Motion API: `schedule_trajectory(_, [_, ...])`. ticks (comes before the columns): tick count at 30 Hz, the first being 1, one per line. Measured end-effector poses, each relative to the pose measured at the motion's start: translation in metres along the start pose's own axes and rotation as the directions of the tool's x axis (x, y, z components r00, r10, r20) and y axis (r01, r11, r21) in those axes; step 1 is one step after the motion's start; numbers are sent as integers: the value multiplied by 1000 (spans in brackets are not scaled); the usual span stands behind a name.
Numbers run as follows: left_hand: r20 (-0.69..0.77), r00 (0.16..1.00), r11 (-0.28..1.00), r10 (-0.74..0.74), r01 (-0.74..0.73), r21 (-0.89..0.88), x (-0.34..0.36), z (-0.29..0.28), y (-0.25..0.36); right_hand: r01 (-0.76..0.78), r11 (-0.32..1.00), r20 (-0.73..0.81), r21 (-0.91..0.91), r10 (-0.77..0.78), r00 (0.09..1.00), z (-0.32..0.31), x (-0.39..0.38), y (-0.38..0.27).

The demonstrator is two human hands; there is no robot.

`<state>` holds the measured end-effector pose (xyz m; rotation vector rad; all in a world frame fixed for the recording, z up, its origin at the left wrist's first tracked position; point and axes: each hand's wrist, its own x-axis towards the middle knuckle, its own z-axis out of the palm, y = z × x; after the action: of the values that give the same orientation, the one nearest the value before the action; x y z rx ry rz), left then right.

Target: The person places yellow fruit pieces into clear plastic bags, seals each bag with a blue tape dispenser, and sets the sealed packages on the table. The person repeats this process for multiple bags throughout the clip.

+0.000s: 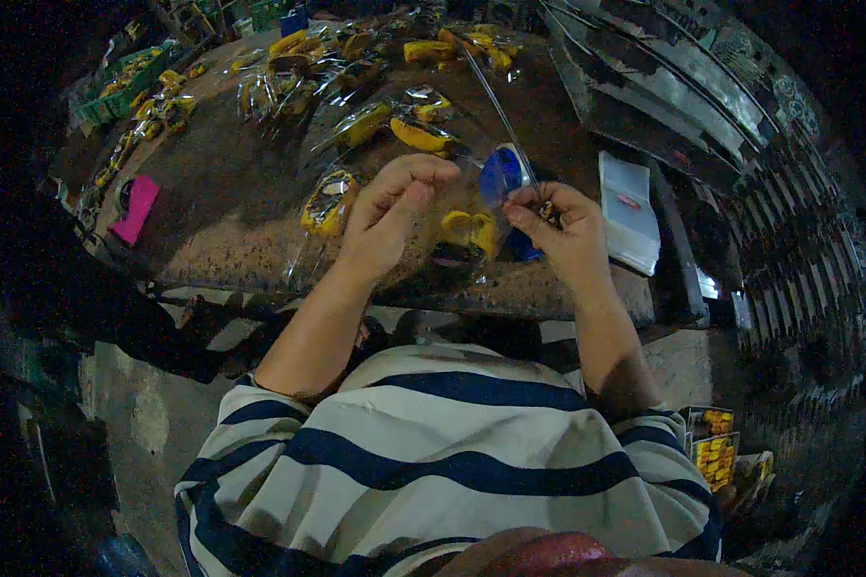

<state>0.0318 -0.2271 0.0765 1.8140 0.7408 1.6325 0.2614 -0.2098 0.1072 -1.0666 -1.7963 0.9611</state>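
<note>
While the left hand curls, hold unclear, the right hand pinches one strip near one pale packet.

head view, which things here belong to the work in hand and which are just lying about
Likely in use:
yellow-and-dark item, between left hand and right hand
thin pale strip, at the right hand
wrapped yellow items, farther back
pale flat stack, perhaps clear bags

Probably just lying about:
pink item, far left
metal framework, upper right
</note>
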Motion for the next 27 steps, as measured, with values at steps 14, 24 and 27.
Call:
schedule_trajectory(14, [-76, 982, 853, 173, -111, 511, 9, 2, 19, 234, 972, -137, -20, -234, 962, -8, -13, 4])
schedule_trajectory(24, [-309, 878, 875, -365, 211, -435, -2, 6, 26, 280, 762, -335, -584, -541, 772, -33, -42, 15])
schedule_trajectory(27, [-314, 880, 838, -356, 151, -524, -1, 2, 31, 143, 479, -248, -866, -660, 709, -53, -51, 21])
